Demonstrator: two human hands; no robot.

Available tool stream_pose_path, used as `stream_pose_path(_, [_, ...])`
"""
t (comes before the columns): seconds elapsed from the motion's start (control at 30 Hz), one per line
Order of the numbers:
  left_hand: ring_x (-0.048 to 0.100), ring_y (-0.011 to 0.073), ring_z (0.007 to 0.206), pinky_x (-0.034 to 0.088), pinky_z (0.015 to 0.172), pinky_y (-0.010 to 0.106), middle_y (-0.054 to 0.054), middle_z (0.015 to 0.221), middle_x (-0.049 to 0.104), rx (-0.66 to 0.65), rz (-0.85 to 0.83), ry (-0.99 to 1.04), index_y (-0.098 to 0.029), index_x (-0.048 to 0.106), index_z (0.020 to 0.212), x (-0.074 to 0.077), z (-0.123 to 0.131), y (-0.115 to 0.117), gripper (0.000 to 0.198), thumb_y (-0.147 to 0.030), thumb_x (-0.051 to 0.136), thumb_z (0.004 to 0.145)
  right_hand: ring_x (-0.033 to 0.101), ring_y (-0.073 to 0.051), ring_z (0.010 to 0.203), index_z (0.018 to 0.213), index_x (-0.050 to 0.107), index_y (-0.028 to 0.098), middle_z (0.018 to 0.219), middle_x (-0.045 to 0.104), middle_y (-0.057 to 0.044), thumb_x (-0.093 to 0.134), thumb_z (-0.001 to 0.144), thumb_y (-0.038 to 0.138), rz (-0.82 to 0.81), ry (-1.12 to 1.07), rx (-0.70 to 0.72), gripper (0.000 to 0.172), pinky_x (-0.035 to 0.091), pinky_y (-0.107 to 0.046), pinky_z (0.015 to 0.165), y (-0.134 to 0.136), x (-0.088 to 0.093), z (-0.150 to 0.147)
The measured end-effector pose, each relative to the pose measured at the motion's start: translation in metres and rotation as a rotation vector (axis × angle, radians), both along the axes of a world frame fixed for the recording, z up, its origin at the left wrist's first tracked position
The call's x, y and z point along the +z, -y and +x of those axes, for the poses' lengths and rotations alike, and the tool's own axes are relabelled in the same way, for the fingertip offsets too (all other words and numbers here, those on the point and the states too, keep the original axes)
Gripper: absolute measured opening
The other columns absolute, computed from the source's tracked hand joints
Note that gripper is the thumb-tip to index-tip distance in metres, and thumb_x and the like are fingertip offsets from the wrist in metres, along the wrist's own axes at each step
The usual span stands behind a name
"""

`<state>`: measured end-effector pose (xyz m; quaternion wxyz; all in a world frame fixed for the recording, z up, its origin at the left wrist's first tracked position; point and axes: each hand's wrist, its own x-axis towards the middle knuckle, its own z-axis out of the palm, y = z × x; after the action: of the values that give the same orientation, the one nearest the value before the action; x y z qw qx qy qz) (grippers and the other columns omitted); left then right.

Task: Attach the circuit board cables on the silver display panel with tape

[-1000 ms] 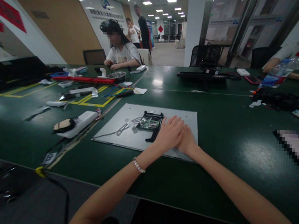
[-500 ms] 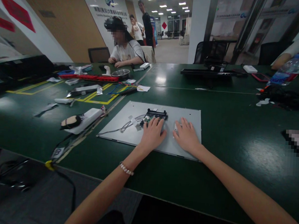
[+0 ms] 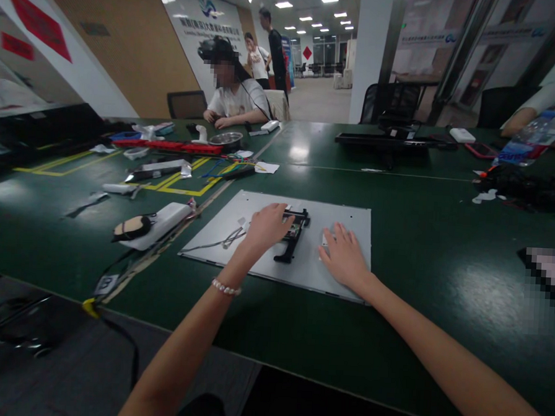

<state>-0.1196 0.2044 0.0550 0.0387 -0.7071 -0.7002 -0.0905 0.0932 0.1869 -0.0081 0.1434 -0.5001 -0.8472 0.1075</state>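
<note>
Two-handed over grey panel (image 3: 309, 268), cupping part-curled L hand (image 3: 268, 226) over L side of black bracket (image 3: 284, 256) nr panel's middle, hiding contact so can't tell if gripping, & resting R hand (image 3: 347, 256) splayed, holding nothing, on panel's R side, prob. steadying it vs. sliding.

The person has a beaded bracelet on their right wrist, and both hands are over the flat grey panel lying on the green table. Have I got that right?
Not quite: the head view shows the beaded bracelet on the left wrist. Both hands, left hand and right hand, are indeed over the flat grey panel on the green table.
</note>
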Motion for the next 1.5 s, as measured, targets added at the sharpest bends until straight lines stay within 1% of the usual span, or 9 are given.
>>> stream_pose_path(0.1, [0.040, 0.0394, 0.132, 0.038, 0.101, 0.058, 0.017, 0.146, 0.044, 0.059, -0.140, -0.014, -0.020, 0.046, 0.140, -0.018, 0.007, 0.021, 0.061, -0.056, 0.044, 0.091, 0.018, -0.031, 0.146, 0.146, 0.038, 0.008, 0.156, 0.026, -0.023, 0.034, 0.098, 0.041, -0.005, 0.008, -0.006, 0.059, 0.014, -0.048, 0.116, 0.000, 0.001, 0.000])
stream_pose_path(0.2, [0.025, 0.0426, 0.140, 0.034, 0.102, 0.064, 0.014, 0.155, 0.030, 0.067, -0.193, -0.016, -0.022, 0.040, 0.145, -0.033, 0.007, 0.027, 0.066, -0.059, 0.041, 0.090, 0.018, -0.031, 0.146, 0.146, 0.038, 0.008, 0.157, 0.026, -0.023, 0.035, 0.097, 0.040, -0.003, 0.017, -0.015, 0.059, 0.014, -0.048, 0.116, 0.000, 0.001, -0.001])
stream_pose_path(0.5, [0.024, 0.0413, 0.140, 0.031, 0.104, 0.064, 0.012, 0.153, 0.035, 0.114, -0.146, -0.011, -0.020, 0.041, 0.144, -0.040, -0.013, -0.009, 0.063, -0.055, 0.039, 0.091, 0.021, -0.032, 0.146, 0.146, 0.039, 0.008, 0.155, 0.028, -0.024, 0.035, 0.097, 0.040, 0.021, 0.029, -0.015, 0.058, 0.015, -0.048, 0.115, 0.000, -0.002, -0.001])
stream_pose_path(0.73, [0.022, 0.0403, 0.140, 0.028, 0.106, 0.064, 0.011, 0.154, 0.034, 0.140, -0.105, 0.016, -0.021, 0.041, 0.145, -0.046, -0.021, -0.015, 0.064, -0.057, 0.037, 0.091, 0.017, -0.031, 0.147, 0.147, 0.036, 0.008, 0.158, 0.023, -0.022, 0.033, 0.098, 0.043, -0.014, 0.059, -0.008, 0.060, 0.013, -0.048, 0.116, 0.001, 0.000, 0.000])
stream_pose_path(0.93, [0.027, 0.0381, 0.139, 0.020, 0.107, 0.067, 0.010, 0.151, 0.039, 0.133, -0.061, -0.002, -0.025, 0.046, 0.141, -0.032, -0.029, -0.022, 0.060, -0.059, 0.035, 0.093, 0.015, -0.030, 0.147, 0.148, 0.035, 0.009, 0.158, 0.023, -0.022, 0.032, 0.098, 0.042, -0.017, 0.058, -0.006, 0.060, 0.013, -0.047, 0.116, 0.002, 0.002, 0.000])
stream_pose_path(1.03, [0.043, 0.0316, 0.130, 0.030, 0.106, 0.056, 0.012, 0.140, 0.053, 0.067, 0.008, -0.027, -0.021, 0.050, 0.136, -0.017, -0.042, -0.045, 0.048, -0.042, 0.037, 0.095, 0.016, -0.030, 0.147, 0.147, 0.036, 0.008, 0.157, 0.024, -0.022, 0.033, 0.098, 0.042, -0.012, 0.041, 0.001, 0.059, 0.013, -0.047, 0.116, 0.002, 0.002, 0.000])
stream_pose_path(1.13, [0.051, 0.0278, 0.123, 0.036, 0.103, 0.045, 0.011, 0.133, 0.059, -0.060, -0.050, -0.115, -0.020, 0.057, 0.131, -0.006, -0.056, -0.073, 0.044, -0.026, 0.045, 0.089, 0.016, -0.030, 0.147, 0.147, 0.036, 0.008, 0.157, 0.024, -0.022, 0.033, 0.098, 0.042, -0.017, 0.032, -0.001, 0.060, 0.013, -0.048, 0.116, 0.002, 0.002, 0.000])
stream_pose_path(1.27, [0.058, 0.0255, 0.114, 0.038, 0.099, 0.038, 0.007, 0.121, 0.067, -0.117, -0.157, -0.226, -0.024, 0.067, 0.118, -0.004, -0.067, -0.096, 0.039, -0.021, 0.048, 0.084, 0.016, -0.030, 0.147, 0.147, 0.037, 0.008, 0.157, 0.025, -0.023, 0.033, 0.098, 0.042, -0.026, 0.025, 0.002, 0.060, 0.013, -0.049, 0.116, 0.001, 0.003, -0.001])
stream_pose_path(1.5, [0.063, 0.0246, 0.105, 0.038, 0.095, 0.036, 0.009, 0.108, 0.072, -0.138, -0.073, -0.268, -0.022, 0.075, 0.105, -0.006, -0.071, -0.109, 0.036, -0.022, 0.043, 0.089, 0.017, -0.031, 0.147, 0.146, 0.038, 0.008, 0.157, 0.025, -0.023, 0.033, 0.098, 0.042, -0.020, 0.008, -0.002, 0.059, 0.014, -0.050, 0.116, 0.000, 0.003, -0.002])
